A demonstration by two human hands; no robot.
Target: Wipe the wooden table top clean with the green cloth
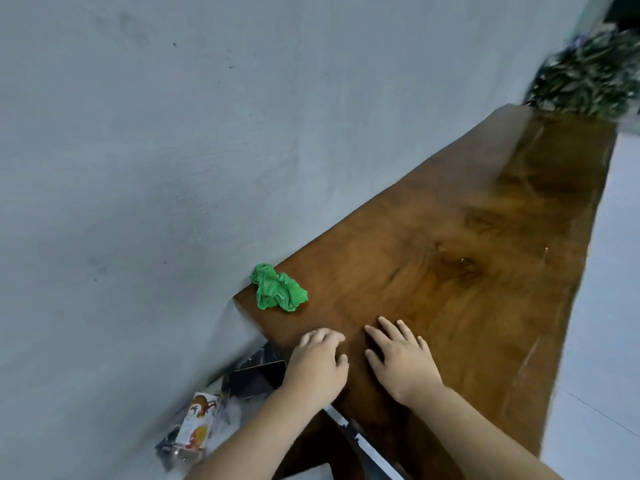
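A crumpled green cloth [280, 287] lies on the near left corner of the wooden table top [467, 244], close to the wall. My left hand [317, 362] rests at the table's near edge, fingers loosely curled, holding nothing, a short way below and right of the cloth. My right hand [401, 358] lies flat on the wood with fingers spread, empty, just right of the left hand. Neither hand touches the cloth.
A grey wall [173, 150] runs along the table's left side. A dark leafy plant [588, 74] stands at the far end. Below the near left edge sit a printed bag [195, 427] and dark clutter [256, 374]. Pale floor [609, 306] lies to the right.
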